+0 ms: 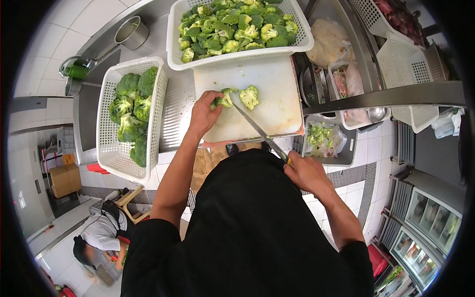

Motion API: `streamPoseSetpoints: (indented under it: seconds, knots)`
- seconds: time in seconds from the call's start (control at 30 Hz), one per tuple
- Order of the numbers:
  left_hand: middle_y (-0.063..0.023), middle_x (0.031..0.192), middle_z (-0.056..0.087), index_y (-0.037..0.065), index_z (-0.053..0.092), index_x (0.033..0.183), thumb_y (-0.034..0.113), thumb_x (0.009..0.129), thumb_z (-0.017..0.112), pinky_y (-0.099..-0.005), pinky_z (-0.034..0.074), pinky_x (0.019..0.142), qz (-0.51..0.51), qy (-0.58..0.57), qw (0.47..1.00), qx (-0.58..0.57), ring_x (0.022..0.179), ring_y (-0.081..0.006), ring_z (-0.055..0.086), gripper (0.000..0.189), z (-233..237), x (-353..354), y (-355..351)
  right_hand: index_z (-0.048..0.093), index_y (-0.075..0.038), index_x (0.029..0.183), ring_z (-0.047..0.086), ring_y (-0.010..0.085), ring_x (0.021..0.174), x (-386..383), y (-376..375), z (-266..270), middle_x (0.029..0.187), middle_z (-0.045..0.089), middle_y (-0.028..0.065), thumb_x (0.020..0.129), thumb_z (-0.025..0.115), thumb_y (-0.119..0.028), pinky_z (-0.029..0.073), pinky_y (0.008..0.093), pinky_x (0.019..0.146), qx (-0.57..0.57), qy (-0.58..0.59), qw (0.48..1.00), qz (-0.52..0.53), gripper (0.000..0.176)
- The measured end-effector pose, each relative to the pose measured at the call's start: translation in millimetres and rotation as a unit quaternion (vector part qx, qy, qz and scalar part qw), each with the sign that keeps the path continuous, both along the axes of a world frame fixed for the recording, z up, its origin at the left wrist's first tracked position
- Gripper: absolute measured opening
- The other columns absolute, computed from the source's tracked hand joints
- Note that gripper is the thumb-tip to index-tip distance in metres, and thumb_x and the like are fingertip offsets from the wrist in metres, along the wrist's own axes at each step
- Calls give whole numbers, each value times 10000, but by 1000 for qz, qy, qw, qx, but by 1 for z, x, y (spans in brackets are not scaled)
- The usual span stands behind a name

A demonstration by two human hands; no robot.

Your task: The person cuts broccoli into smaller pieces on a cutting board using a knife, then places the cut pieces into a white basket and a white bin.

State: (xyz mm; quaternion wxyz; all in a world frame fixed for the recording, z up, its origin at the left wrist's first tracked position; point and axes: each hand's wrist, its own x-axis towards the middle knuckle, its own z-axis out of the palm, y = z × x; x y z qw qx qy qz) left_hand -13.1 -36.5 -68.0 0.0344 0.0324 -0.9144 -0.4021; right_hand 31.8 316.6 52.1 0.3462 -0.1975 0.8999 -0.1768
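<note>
The left hand (210, 106) clamps 1 broccoli piece (225, 98) on the cutting board (267, 116); the right hand (304, 173) grips a knife (257, 127).

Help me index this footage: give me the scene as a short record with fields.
left hand: holding a broccoli piece
right hand: gripping a knife, blade reaching toward that piece
cutting board: a loose floret right of the held piece
far basket: heaped with florets
left basket: larger broccoli heads
grey bin: green pieces
other person: lower left
</note>
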Motion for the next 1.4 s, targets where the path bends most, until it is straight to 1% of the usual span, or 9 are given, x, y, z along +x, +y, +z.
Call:
streamPoseSetpoints:
  seconds: [0.37, 0.57, 0.67, 0.73, 0.83, 0.93, 1.07, 1.17, 1.4]
  knots:
    - [-156, 1181, 678, 48, 674, 1168, 78, 855, 673, -406, 529, 943, 5, 7, 1000, 6, 1086, -368, 663, 314, -4, 1, 1, 552, 24, 1027, 705, 451, 864, -17, -45, -36, 861, 718, 255, 983, 562, -236, 534, 565, 798, -5, 57, 998, 23, 263]
    - [-142, 1129, 697, 102, 661, 1160, 98, 828, 705, -454, 523, 921, -17, -3, 994, -107, 1116, -385, 636, 335, 11, 17, -12, 536, 46, 1074, 713, 444, 871, -19, -43, -60, 855, 719, 256, 991, 550, -228, 547, 553, 787, -24, 45, 998, 27, 286]
    - [-154, 1304, 642, 153, 611, 1331, 93, 805, 723, -456, 531, 954, -24, -75, 988, -131, 1158, -393, 618, 542, 16, 24, -12, 530, 33, 1085, 709, 442, 865, -10, -20, -54, 853, 718, 247, 993, 567, -238, 543, 551, 774, -9, 46, 998, 40, 289]
    - [-189, 1530, 470, 233, 439, 1541, 97, 769, 755, -466, 525, 1029, -44, -84, 974, -207, 1244, -430, 586, 845, 35, 22, 2, 533, 2, 1092, 704, 446, 850, -3, -7, -51, 860, 719, 242, 996, 589, -269, 537, 553, 764, -15, 41, 998, 42, 292]
    - [-165, 1628, 331, 357, 367, 1594, 72, 733, 761, -482, 569, 982, -97, -167, 950, -245, 1226, -430, 579, 988, 49, 7, 7, 540, -30, 1092, 700, 450, 840, 6, 2, -34, 844, 716, 240, 997, 605, -297, 536, 551, 760, 15, 36, 999, 16, 291]
    - [-177, 1599, 373, 352, 458, 1538, 89, 730, 760, -479, 581, 949, -168, -163, 932, -277, 1224, -431, 581, 901, 39, -7, 5, 547, -42, 1108, 690, 470, 836, 14, 9, -36, 824, 709, 255, 1004, 596, -323, 528, 560, 760, -22, 42, 998, -35, 303]
    - [-176, 1550, 419, 285, 572, 1417, 109, 739, 746, -477, 575, 952, -166, -157, 930, -287, 1205, -422, 598, 722, 26, -28, 9, 550, -43, 1127, 681, 489, 844, 14, 3, -35, 830, 708, 270, 997, 595, -352, 517, 576, 770, -46, 50, 993, -98, 339]
    - [-170, 1359, 530, 202, 635, 1186, 138, 746, 741, -462, 544, 994, -123, -134, 962, -206, 1183, -407, 616, 457, 15, -30, 9, 553, -54, 1154, 675, 507, 851, 15, 1, -31, 847, 708, 281, 983, 602, -364, 507, 592, 782, -50, 61, 985, -156, 357]
    - [-163, 1270, 579, 162, 684, 1144, 142, 751, 779, -447, 535, 1007, -96, -112, 988, -45, 1181, -393, 617, 405, 58, -37, -11, 569, -48, 1122, 672, 515, 851, 16, 9, -34, 841, 702, 291, 971, 626, -372, 510, 593, 784, -66, 55, 974, -210, 362]
